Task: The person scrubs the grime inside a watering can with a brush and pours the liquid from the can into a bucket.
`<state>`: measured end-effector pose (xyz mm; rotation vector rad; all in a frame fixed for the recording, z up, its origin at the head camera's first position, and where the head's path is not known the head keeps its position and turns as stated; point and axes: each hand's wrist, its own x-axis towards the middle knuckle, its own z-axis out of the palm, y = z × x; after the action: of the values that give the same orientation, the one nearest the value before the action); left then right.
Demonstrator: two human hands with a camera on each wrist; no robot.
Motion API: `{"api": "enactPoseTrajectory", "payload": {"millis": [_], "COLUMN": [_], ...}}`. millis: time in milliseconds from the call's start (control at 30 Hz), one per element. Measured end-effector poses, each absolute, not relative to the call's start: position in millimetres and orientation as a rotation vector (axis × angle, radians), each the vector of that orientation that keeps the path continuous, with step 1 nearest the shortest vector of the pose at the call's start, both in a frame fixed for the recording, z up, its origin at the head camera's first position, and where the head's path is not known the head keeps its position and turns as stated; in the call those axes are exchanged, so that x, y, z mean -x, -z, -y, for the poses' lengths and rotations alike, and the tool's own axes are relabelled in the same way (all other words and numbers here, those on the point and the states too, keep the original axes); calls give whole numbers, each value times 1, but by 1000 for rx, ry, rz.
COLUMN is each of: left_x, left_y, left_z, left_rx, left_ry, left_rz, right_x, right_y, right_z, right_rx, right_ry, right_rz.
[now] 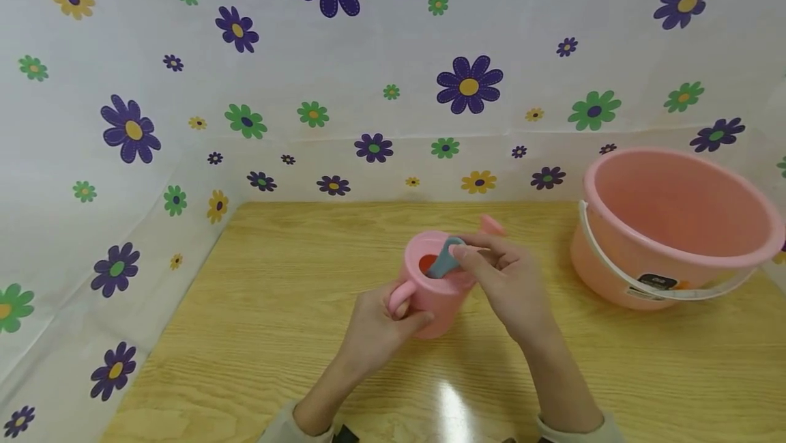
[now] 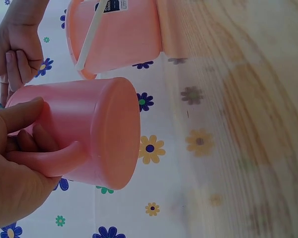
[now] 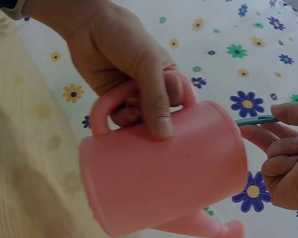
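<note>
A pink watering can [image 1: 437, 310] is raised off the wooden table, its round base [image 2: 118, 134] showing in the left wrist view. My left hand [image 1: 376, 328] grips it by the loop handle [image 3: 109, 111], the thumb lying along the can's side. With thumb and fingers, my right hand [image 1: 511, 286] pinches a blue plastic tool with a rounded end [image 1: 450, 254] at the can's top opening. Its lower part is hidden inside the can, so I cannot tell its kind. The can's spout [image 1: 493, 226] points away to the right, partly behind my right hand.
To the right on the table [image 1: 276, 306] stands a large pink bucket [image 1: 614, 272] with a white handle [image 1: 620, 272] hanging down its front. Behind and at the left, a white flower-print sheet [image 1: 381, 40] rises along the table's edges.
</note>
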<state>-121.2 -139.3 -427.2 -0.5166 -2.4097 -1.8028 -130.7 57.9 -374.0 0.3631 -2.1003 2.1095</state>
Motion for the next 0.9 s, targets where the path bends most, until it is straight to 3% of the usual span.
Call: {"api": "enactPoseTrajectory", "payload": {"millis": [533,767,900], "left_x": [117,119,119], "left_y": [425,425,426], "left_z": [139,140,139], "left_rx": [566,582,605], "left_ry": [1790,1782,1783], "left_rz": [2414,2416,2408], "right_x": [133,133,133], "right_y": [375,372,369], "right_z": [-57,-64,-69], "right_rx": [-415,-220,-255], "right_ry": [-2080,-2153,-2156], "right_rz": [2028,1981,1830]}}
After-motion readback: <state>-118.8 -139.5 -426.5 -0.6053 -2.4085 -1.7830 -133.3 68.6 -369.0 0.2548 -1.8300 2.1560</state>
